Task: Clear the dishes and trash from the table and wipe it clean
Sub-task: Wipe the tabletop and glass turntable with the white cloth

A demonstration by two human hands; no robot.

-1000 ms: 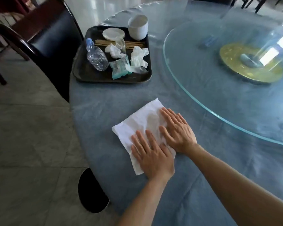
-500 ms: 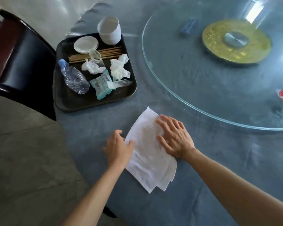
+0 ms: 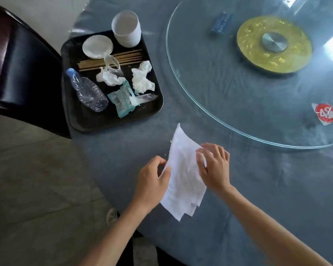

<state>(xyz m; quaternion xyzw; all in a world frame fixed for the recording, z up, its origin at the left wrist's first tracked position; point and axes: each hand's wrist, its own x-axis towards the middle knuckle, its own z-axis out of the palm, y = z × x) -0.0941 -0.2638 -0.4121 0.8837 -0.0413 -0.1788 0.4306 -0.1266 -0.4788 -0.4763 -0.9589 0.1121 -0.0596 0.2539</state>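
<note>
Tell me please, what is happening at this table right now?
A person is cleaning a round table with a blue cover. Both hands hold a folded white paper towel: the left hand pinches its left edge, the right hand grips its right side. The dishes and trash already lie on a black tray at the table's edge: cup, saucer, chopsticks, crushed bottle, crumpled tissues.

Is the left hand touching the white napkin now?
Touching. In the head view the left hand pinches the left edge of the white napkin, its thumb lying over the paper; no gap shows.
</note>
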